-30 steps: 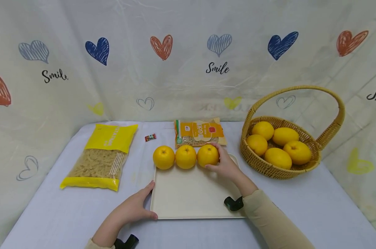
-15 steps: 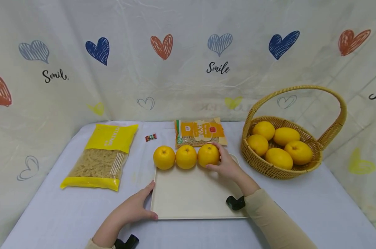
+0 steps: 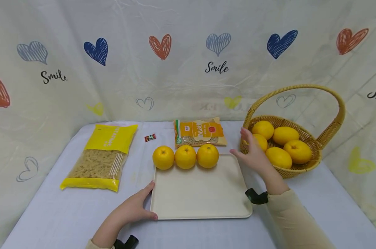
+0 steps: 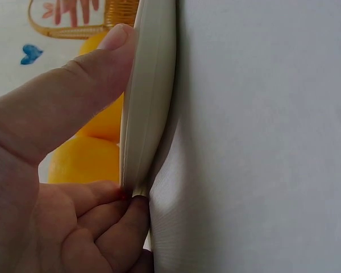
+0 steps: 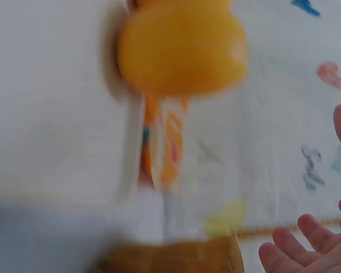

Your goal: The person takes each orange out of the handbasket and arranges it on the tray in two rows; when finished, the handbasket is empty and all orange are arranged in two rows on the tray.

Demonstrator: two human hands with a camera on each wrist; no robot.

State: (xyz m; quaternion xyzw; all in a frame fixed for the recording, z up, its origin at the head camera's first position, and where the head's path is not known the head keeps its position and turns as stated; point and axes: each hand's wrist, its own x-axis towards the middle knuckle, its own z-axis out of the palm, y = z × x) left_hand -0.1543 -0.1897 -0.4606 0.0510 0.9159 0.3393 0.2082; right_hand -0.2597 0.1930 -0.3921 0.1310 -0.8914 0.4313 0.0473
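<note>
My left hand (image 3: 132, 206) grips the near left corner of a cream rectangular tray (image 3: 200, 193), thumb at the front edge and fingers along the left side. The left wrist view shows the thumb (image 4: 82, 82) against the tray's rim. Three round orange-yellow oranges stand in a row along the tray's far edge: a left orange (image 3: 163, 157), a middle orange (image 3: 185, 157) and a right orange (image 3: 208, 156). My right hand (image 3: 256, 155), fingers spread and holding nothing, is between the tray and a wicker basket (image 3: 284, 173), overlapping the basket's left side in the head view.
Several yellow oval fruits (image 3: 285, 136) lie in the basket, whose tall handle (image 3: 300, 86) arches over them. A large yellow pasta bag (image 3: 97, 159) lies on the left. Behind the oranges are an orange food packet (image 3: 200, 131) and a small red wrapped sweet (image 3: 150, 137).
My right hand has let go of the right orange and moved right, towards the basket. That orange stays in the row. The left hand has kept its place at the tray's corner.
</note>
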